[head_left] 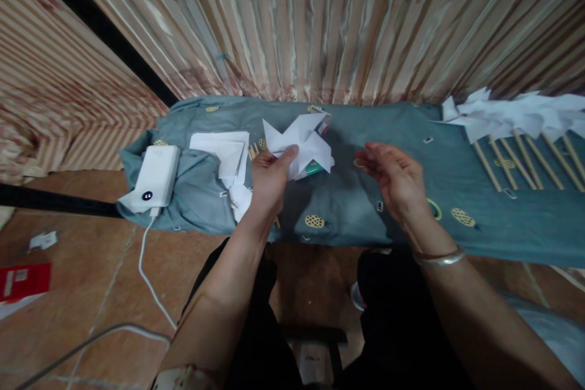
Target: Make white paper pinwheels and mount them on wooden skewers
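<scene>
A white paper pinwheel (304, 141) is pinched in my left hand (270, 178), with the thumb on top near its centre. To its right, my right hand (398, 180) hovers over the cloth, apart from the pinwheel. Its fingers are drawn together, and a small thin ring-like item (359, 163) shows at the fingertips; whether it is held or worn is unclear. Partly hidden under the pinwheel lies a green and white tube (314, 168). Several white pinwheels (516, 114) on wooden sticks (522, 161) lie in a row at the right.
White paper sheets (219, 145) lie left of my left hand, beside some sticks partly hidden by it. A white power bank (156, 175) with a cable (148, 268) sits at the left end of the green cloth (347, 195). A striped curtain (320, 24) hangs behind.
</scene>
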### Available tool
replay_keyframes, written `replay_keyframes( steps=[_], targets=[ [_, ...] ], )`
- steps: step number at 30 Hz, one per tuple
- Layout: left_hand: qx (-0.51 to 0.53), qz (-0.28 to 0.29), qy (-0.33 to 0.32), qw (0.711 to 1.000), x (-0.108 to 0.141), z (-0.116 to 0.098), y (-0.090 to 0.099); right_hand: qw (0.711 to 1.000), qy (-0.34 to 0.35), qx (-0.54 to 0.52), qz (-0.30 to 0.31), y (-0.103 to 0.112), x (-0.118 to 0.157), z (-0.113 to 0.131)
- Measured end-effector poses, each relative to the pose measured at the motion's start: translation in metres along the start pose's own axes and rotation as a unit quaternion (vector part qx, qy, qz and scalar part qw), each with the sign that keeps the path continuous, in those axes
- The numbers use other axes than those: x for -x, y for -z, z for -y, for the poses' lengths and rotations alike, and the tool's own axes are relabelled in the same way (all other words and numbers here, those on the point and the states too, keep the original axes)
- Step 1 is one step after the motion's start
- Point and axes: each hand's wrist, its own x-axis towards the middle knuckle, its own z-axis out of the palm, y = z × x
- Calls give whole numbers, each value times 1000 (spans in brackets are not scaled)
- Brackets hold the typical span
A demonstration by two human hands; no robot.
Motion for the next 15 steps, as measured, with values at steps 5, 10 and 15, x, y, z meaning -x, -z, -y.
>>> replay_keyframes(
  steps=[5, 10, 15],
  targets=[
    [-3, -29, -36, 999, -8, -14, 15, 999, 27, 34, -15, -2, -12, -12],
    [28, -42, -62, 997, -13, -23, 26, 994, 62, 86, 1, -15, -28, -22],
    [14, -57, -46, 997, -15, -27, 29, 979, 117, 169, 17, -33, -46, -30]
  ],
)
